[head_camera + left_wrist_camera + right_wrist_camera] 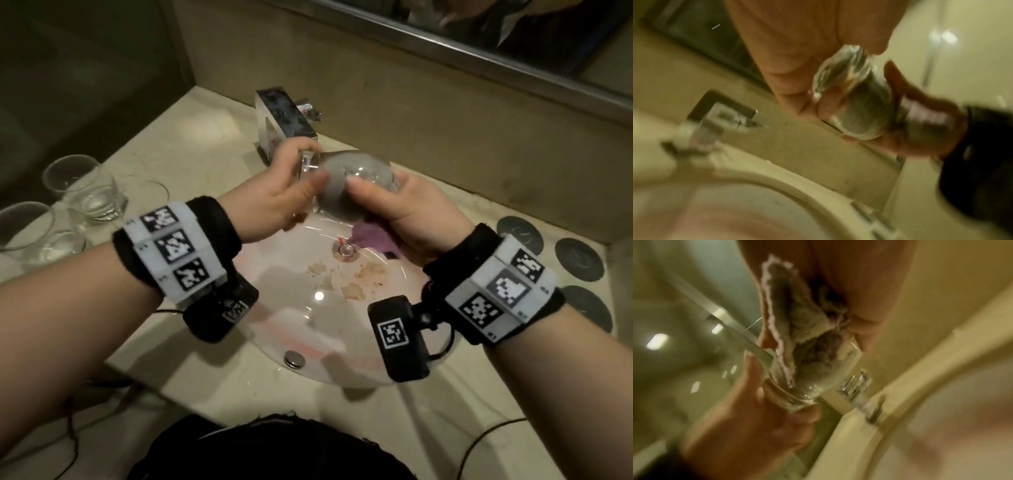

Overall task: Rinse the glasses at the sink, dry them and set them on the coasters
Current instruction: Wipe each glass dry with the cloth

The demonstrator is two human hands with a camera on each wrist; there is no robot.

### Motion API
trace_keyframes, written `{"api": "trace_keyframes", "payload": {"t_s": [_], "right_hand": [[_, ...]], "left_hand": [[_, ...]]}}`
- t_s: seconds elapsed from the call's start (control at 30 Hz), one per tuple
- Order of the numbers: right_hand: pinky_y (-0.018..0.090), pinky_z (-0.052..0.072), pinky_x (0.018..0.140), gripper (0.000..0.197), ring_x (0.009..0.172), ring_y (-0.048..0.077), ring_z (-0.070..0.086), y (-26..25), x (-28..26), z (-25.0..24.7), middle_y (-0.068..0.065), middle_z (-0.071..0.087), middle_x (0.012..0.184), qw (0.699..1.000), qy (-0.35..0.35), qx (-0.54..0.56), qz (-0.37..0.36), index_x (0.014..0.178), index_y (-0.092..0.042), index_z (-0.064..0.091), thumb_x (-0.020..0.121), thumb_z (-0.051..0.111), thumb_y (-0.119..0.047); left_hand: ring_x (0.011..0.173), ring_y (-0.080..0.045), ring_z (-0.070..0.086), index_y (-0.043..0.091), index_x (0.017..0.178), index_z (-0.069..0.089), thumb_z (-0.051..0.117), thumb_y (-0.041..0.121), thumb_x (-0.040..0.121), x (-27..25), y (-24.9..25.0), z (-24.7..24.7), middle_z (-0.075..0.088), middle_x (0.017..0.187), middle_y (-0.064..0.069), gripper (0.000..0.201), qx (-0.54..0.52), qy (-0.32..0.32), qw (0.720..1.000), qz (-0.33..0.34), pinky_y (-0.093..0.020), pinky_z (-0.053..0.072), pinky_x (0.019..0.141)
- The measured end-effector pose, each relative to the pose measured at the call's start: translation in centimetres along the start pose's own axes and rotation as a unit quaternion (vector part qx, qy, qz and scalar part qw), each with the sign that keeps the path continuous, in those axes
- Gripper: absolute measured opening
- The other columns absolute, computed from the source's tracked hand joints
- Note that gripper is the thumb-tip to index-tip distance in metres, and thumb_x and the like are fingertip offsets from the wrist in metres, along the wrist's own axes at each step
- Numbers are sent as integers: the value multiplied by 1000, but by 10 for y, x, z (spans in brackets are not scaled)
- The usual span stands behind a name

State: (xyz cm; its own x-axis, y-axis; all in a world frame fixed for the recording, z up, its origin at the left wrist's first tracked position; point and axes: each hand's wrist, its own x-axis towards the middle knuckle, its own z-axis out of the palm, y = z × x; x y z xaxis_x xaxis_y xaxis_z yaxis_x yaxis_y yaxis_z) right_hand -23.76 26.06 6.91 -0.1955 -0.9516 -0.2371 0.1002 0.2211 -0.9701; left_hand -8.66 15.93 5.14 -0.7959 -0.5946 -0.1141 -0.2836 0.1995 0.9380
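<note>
So this is the drying step: the left hand has its grip curled round the base end of a glass, holding it tipped on its side over the sink, just in front of the tap. The right hand pinches a purple cloth that's stuffed into the mouth of the glass; in the right wrist view the cloth fills most of the bowl, with one edge trailing out. Both wrist views are blurry, so I'd guess there's twisting going on, but can't swear to it. Two more glasses sit on the desk to the left of the basin, and whether they're rinsed I can't tell. The dark round coasters are over on the right side of the desk, all bare as far as I can see. Next move, I reckon: pull the cloth out, turn the glass upright and carry it right to a coaster, keeping a firm hold since wet glass is slippery.
</note>
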Motion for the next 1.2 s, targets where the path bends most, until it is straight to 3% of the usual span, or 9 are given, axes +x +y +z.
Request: {"api": "trace_keyframes", "payload": {"t_s": [0.1, 0.2, 0.3, 0.37, 0.5, 0.63, 0.8, 0.97, 1.2], "right_hand": [[44, 39, 105, 25, 79, 31, 68, -5, -6, 5, 18, 71, 86, 972, -10, -220, -86, 91, -33, 61, 70, 73, -38], [24, -12, 116, 22, 83, 12, 69, -6, -4, 11, 10, 73, 82, 932, -27, -332, -145, 91, -40, 53, 76, 69, -37], [41, 15, 119, 25, 80, 27, 68, -5, -5, 11, 23, 70, 88, 954, -9, -276, -122, 92, -37, 57, 70, 68, -41], [51, 49, 86, 27, 65, 31, 64, -6, -8, 11, 29, 66, 88, 974, -7, -208, -91, 91, -30, 61, 66, 69, -39], [36, 52, 54, 39, 57, 27, 59, 2, -2, 5, 26, 63, 86, 999, -15, -26, 31, 106, -14, 61, 76, 71, -38], [27, 56, 62, 42, 82, 18, 68, 7, 2, 3, 14, 67, 98, 976, -42, 194, 84, 115, -4, 56, 81, 54, -29], [47, 52, 91, 35, 97, 35, 66, 0, 5, 2, 19, 69, 105, 1000, 29, 4, 11, 108, -8, 64, 80, 67, -29], [58, 48, 56, 16, 60, 33, 57, -7, -5, 11, 33, 64, 88, 983, 26, -177, -30, 92, -29, 63, 79, 72, -30], [65, 48, 60, 22, 59, 40, 58, -2, 1, 14, 30, 65, 85, 982, 33, -179, -47, 94, -24, 64, 76, 74, -31]], "left_hand": [[65, -12, 54, 18, 123, 56, 10, 80, 80, 2, 2, -4, 61, 97, -10, 89, -258, -56, 953, -151, -20, 48, 49], [61, -13, 50, 14, 123, 59, 10, 77, 84, 5, 6, -6, 60, 99, -13, 89, -309, -63, 932, -179, -16, 42, 41], [55, -14, 46, 8, 121, 57, 20, 70, 90, 10, 7, -3, 58, 90, -13, 78, -292, -29, 944, -151, -15, 34, 34], [52, -14, 47, 5, 119, 55, 25, 66, 92, 11, 7, 1, 59, 86, -13, 73, -273, 8, 952, -141, -15, 34, 34], [68, -13, 54, 18, 117, 43, 34, 55, 96, 6, 11, 14, 56, 98, -6, 44, -31, 131, 988, -78, -21, 44, 50], [95, -15, 52, 11, 127, 40, 37, 54, 85, 1, 10, 11, 44, 109, 2, 59, 233, 135, 958, 98, -29, 49, 77], [81, -18, 60, 23, 124, 33, 27, 60, 93, 8, 5, 6, 50, 119, -9, 48, 29, 59, 998, 2, -25, 53, 56], [67, -15, 57, 22, 122, 60, 7, 78, 82, 11, 6, 1, 65, 96, -8, 86, -207, -9, 959, -196, -20, 46, 46], [55, -16, 52, 9, 120, 53, 26, 66, 92, 13, 4, 5, 58, 86, -13, 70, -121, 62, 982, -134, -22, 39, 41]]}}
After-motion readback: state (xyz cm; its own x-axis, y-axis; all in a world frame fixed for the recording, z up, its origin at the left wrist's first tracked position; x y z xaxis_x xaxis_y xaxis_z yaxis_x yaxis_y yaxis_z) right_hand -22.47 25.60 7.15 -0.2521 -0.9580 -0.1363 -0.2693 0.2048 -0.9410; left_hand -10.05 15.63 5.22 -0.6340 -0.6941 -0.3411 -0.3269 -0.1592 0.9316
